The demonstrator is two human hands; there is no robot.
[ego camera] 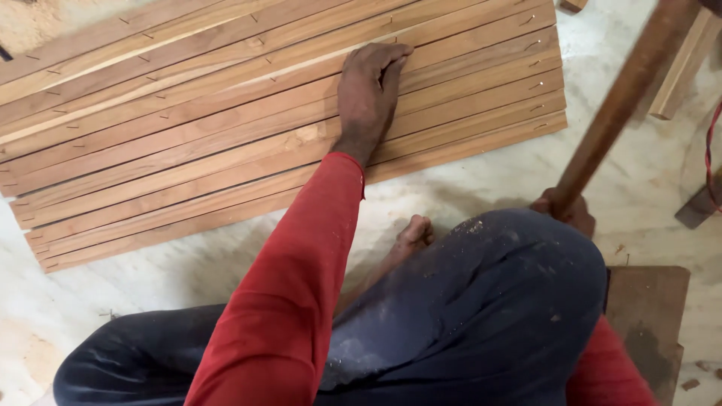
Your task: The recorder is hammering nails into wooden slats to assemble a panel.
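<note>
My left hand [368, 90] lies flat, palm down and fingers together, on a row of long wooden slats [188, 143] laid side by side on the pale floor. Small nails or staples stick out near the slat ends [538, 86]. My right hand [565, 210], mostly hidden behind my raised knee, grips the lower end of a round brown wooden handle [624, 98] that slants up to the top right; its head is out of frame. I sit on the floor in a red sleeve and dusty dark trousers.
A bare foot [414, 231] shows between my legs. A dark wooden board [650, 316] lies under my right side. A light wood piece [681, 71] rests at the top right, beside a red cable [709, 150] and a dark block [699, 207].
</note>
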